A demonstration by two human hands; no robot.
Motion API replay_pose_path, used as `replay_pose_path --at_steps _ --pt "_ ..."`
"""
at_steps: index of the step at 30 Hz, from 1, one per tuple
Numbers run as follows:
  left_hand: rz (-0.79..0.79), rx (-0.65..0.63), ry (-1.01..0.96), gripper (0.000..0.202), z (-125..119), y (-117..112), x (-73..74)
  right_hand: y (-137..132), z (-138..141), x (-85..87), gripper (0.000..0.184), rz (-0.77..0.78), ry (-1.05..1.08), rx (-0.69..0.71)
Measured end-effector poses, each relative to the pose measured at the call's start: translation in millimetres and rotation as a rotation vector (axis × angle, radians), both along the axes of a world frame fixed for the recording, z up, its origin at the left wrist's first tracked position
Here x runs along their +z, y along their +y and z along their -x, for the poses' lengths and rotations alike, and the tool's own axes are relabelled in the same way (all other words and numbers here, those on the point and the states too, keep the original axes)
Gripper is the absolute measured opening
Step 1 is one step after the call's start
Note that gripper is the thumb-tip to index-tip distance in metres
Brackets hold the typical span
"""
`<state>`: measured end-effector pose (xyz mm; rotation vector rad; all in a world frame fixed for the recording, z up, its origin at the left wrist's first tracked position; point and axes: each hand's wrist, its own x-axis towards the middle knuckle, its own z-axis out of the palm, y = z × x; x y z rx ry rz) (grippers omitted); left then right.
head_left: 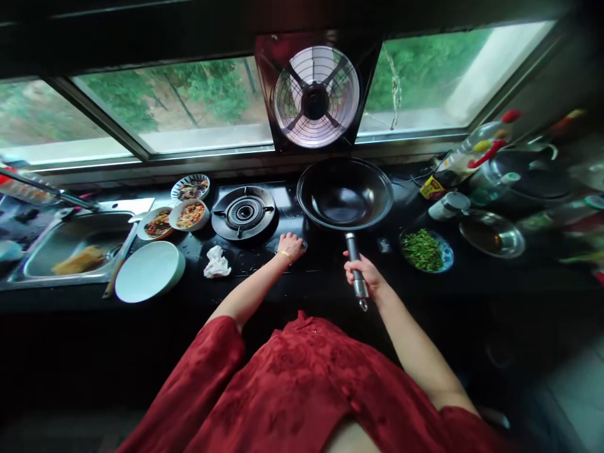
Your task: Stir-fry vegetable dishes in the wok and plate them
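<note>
A black wok [345, 194] sits on the right side of the black stove top [264, 258], and it looks empty. My right hand [362, 273] is wrapped round the wok's metal handle [357, 264]. My left hand [291, 245] rests at the stove's front, its fingers curled over a spot near the stove knob between the two burners; what they grip is hidden. The left burner [243, 212] is bare.
Left of the burner stand three small dishes of chopped ingredients [190, 214], a white plate [150, 271], a crumpled cloth [216, 262] and a sink [70, 248]. Right of the wok are a plate of chopped greens [423, 250], a steel bowl [491, 234] and bottles [467, 154]. A fan [316, 95] sits in the window.
</note>
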<state>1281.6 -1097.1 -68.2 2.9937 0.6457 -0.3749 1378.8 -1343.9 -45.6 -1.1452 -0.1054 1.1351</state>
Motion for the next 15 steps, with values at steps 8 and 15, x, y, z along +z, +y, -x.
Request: replay_pose_path --at_steps 8,15 --pt "-0.039 0.025 0.126 0.038 -28.1 -5.5 -12.6 -7.9 -11.1 -6.0 0.032 0.018 0.046 0.006" --pt "-0.054 -0.244 0.192 0.031 -30.8 7.7 -9.7 -97.2 -3.8 -68.2 0.02 0.234 0.099 -0.328"
